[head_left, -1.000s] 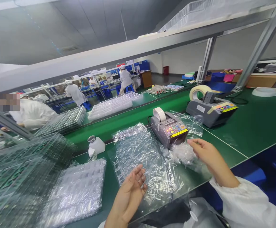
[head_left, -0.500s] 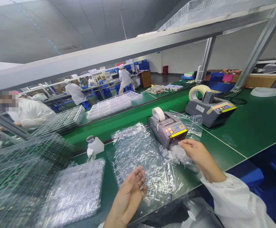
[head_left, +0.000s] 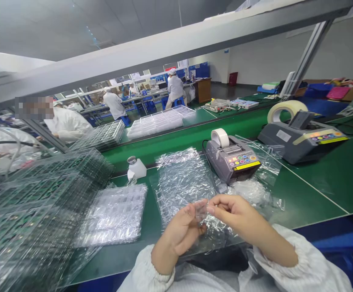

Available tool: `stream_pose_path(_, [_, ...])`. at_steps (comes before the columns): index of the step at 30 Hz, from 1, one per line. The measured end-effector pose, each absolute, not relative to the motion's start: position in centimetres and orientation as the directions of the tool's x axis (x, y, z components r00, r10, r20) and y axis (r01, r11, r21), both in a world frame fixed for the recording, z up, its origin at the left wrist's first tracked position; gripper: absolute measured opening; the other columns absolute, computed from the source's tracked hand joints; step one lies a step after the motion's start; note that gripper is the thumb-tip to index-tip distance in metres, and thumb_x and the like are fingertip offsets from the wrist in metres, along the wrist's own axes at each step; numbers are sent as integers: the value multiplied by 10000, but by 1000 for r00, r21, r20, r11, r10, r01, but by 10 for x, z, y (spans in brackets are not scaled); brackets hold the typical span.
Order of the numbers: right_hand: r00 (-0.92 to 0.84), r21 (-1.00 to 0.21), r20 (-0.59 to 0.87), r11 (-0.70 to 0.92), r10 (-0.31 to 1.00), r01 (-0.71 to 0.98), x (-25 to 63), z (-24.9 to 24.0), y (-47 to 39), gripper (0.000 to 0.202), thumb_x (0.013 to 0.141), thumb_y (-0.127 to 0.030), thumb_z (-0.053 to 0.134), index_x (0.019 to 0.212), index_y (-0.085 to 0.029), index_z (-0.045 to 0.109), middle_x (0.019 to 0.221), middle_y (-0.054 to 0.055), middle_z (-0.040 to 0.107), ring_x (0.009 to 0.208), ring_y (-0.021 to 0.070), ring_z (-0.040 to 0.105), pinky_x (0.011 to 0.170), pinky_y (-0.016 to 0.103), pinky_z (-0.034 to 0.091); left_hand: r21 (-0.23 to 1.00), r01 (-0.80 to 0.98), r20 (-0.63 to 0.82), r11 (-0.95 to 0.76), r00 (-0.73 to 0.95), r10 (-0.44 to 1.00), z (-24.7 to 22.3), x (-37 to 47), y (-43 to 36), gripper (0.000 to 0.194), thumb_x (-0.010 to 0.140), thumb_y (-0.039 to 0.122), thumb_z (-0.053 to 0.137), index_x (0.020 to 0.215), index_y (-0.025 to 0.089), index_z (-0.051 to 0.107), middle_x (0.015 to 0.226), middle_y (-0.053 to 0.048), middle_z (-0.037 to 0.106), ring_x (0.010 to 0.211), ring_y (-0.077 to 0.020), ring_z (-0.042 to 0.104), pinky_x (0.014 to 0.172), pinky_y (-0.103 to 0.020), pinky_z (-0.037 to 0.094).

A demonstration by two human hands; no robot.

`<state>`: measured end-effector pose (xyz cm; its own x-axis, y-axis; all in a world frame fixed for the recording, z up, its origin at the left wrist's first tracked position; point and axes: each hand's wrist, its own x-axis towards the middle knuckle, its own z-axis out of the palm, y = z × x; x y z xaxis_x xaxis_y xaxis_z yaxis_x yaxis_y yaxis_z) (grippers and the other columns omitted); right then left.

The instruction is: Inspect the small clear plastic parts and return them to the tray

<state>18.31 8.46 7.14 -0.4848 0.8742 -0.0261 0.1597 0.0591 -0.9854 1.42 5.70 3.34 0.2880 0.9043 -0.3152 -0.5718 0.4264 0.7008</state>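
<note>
My left hand [head_left: 184, 231], palm turned up and fingers partly curled, bears a small piece of clear tape [head_left: 201, 210] at its fingertips. My right hand [head_left: 240, 215] meets it there, thumb and forefinger pinched at the tape's edge. Both hands are above a wrinkled stack of clear plastic bags [head_left: 185, 178]. Just beyond my right hand stands a grey tape dispenser [head_left: 234, 158] with a white tape roll [head_left: 220, 138]. Crumpled clear film [head_left: 249, 192] lies in front of the dispenser.
Stacked clear trays [head_left: 42, 202] fill the left side, beside a bagged pile of trays [head_left: 115, 215]. A white bottle [head_left: 136, 168] stands behind them. At right is a second tape dispenser [head_left: 300, 138]. A metal shelf beam [head_left: 164, 44] crosses overhead. Co-workers [head_left: 69, 121] sit beyond.
My right hand has moved left from the front of the near tape dispenser to my left hand's fingertips. The view has swung slightly, shifting the bench in the picture.
</note>
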Motion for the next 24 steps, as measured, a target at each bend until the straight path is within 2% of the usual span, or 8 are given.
stream_pose_path(5, [-447, -959, -3, 124, 894, 255, 179, 74, 82, 262, 802, -414, 522, 776, -188, 653, 593, -3, 531, 519, 123, 389, 487, 247, 278, 700, -578, -293, 420, 304, 906, 35, 13, 55, 396, 689, 477, 692, 956, 184, 698, 1021, -90, 613, 885, -176, 528, 647, -237, 423])
stream_pose_path(10, [-414, -919, 70, 221, 908, 327, 178, 78, 82, 227, 815, -362, 519, 751, -194, 657, 479, -41, 416, 467, 112, 362, 457, 241, 260, 707, -570, -274, 418, 325, 905, 37, 13, 55, 423, 694, 490, 681, 968, 168, 693, 981, -88, 615, 836, -160, 540, 633, -232, 421])
stream_pose_path(18, [-366, -802, 233, 391, 901, 451, 176, 73, 78, 195, 830, -346, 515, 832, -229, 671, 466, -44, 448, 429, 112, 403, 449, 241, 299, 717, -553, -261, 424, 351, 899, 40, 12, 55, 484, 706, 516, 654, 1024, 153, 676, 991, -109, 616, 876, -176, 541, 662, -229, 417])
stream_pose_path(24, [-221, -757, 345, 410, 912, 508, 177, 68, 77, 205, 835, -394, 511, 877, -224, 617, 473, -52, 429, 401, 114, 416, 421, 238, 334, 693, -576, -285, 434, 335, 898, 41, 12, 54, 424, 707, 492, 664, 987, 175, 695, 986, -92, 608, 857, -157, 528, 646, -218, 421])
